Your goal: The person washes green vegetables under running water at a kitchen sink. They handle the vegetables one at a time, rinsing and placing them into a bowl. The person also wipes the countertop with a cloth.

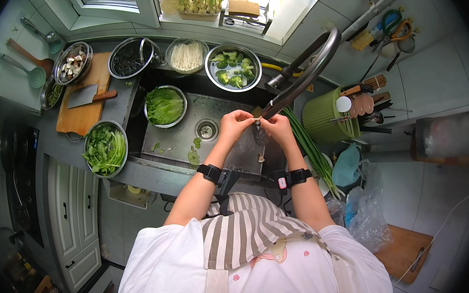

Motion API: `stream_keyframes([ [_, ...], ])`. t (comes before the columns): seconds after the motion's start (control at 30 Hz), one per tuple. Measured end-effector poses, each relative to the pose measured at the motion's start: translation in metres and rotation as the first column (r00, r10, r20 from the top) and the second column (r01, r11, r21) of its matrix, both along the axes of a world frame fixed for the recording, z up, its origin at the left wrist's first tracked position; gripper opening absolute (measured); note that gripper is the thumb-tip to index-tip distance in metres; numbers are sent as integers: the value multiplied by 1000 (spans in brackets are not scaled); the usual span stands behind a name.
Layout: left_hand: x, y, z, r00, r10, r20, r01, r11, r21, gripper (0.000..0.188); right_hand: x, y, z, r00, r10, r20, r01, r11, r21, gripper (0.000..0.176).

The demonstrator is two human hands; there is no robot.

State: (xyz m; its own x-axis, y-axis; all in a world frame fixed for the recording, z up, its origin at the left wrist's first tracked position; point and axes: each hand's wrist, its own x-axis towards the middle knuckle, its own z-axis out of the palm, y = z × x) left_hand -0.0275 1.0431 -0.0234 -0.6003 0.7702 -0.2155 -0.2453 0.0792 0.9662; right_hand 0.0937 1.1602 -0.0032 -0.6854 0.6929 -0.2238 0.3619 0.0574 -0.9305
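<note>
My left hand [236,126] and my right hand [276,128] meet over the right side of the stainless-steel sink [235,159]. Between their fingertips is a small, thin yellowish piece [257,119], too small to identify. The dark pull-down faucet [282,95] ends just above the fingers, and water seems to run below it. Left of my left hand is the sink drain [206,131], with torn green leaf scraps [193,155] near it. A steel bowl of lettuce [164,106] sits at the sink's left end. Long scallions [308,145] lie to the right of my right hand.
Bowls of broccoli [233,68], enoki mushrooms [187,56] and dark fungus [129,59] line the back. On the left, a cleaver [85,96] rests on a cutting board [98,72], near a bowl of leafy greens [105,149]. A green utensil holder [325,116] stands right.
</note>
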Motion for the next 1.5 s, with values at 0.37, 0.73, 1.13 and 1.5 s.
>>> stream_keyframes([
  [0.37,-6,-6,-3,998,64,-8,-64,998,5,12,-1,5,-9,975,-205,80,156,899,409,24],
  [0.73,-1,-4,-6,999,-12,-34,13,999,36,12,-1,-1,-3,999,22,-25,-27,971,-238,18],
  [1.13,-1,-5,-5,999,-6,31,6,1000,15,19,-1,-2,7,997,9,-78,-24,979,-201,13],
  [1.5,1,-3,-3,987,35,-156,-30,999,37,15,0,0,0,996,6,-92,-8,1000,-20,18],
])
